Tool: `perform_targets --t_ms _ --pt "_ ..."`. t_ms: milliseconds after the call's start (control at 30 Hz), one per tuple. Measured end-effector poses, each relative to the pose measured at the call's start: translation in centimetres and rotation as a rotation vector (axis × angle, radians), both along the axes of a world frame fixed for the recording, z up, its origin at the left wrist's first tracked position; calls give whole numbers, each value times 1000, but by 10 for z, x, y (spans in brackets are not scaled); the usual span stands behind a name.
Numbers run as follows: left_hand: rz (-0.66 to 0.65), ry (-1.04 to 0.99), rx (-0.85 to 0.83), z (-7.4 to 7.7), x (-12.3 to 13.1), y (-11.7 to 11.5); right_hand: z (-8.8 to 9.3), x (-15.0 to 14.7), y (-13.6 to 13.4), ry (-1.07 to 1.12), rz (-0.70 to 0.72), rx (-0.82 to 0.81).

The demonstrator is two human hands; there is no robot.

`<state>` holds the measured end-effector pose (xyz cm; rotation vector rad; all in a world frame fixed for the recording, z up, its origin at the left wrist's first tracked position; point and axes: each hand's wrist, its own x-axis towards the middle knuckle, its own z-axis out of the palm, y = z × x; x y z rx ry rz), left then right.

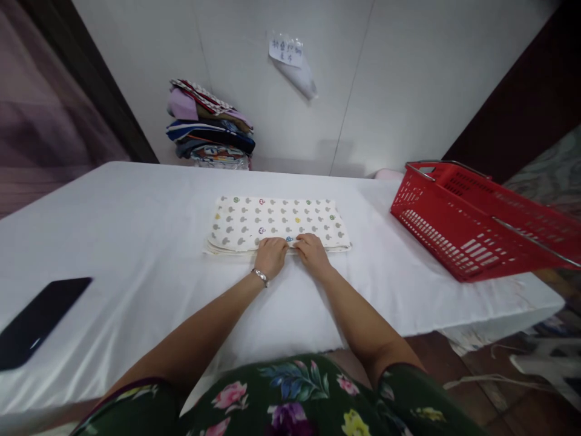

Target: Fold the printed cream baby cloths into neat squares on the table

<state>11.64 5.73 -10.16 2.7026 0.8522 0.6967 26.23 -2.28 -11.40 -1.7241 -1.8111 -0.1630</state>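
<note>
A folded white cloth with rows of grey mushroom-like prints and a few coloured ones lies flat in front of me, in several layers. At the middle of its near edge, my left hand pinches the fabric, a silver bracelet on its wrist. Close beside it on the right, my right hand grips the same edge with curled fingers. The two hands are a small gap apart. The fingertips are partly hidden against the cloth.
A white-covered table spreads under the cloth. A red plastic basket with metal handles stands at the right. A dark phone lies at the left. Folded fabrics are stacked against the back wall, near a taped paper sign.
</note>
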Motion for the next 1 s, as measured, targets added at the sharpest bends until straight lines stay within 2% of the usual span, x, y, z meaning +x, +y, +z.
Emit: perform_targets --t_ms 200,433,567,733,800,1000 --pt "41 55 -40 0 5 5 2 -3 0 -68 -100 -36" --pt "66 38 -40 1 3 4 -2 6 -3 -163 -214 -73" --pt "49 46 -60 2 2 4 -5 23 -13 -249 -276 -75" --pt "23 53 -71 3 3 5 -4 54 -39 -296 -375 -68" --pt "19 65 -62 3 3 4 -2 64 -49 -306 -363 -57" --pt "-8 92 7 -1 5 2 -2 85 -72 -382 -191 -63"
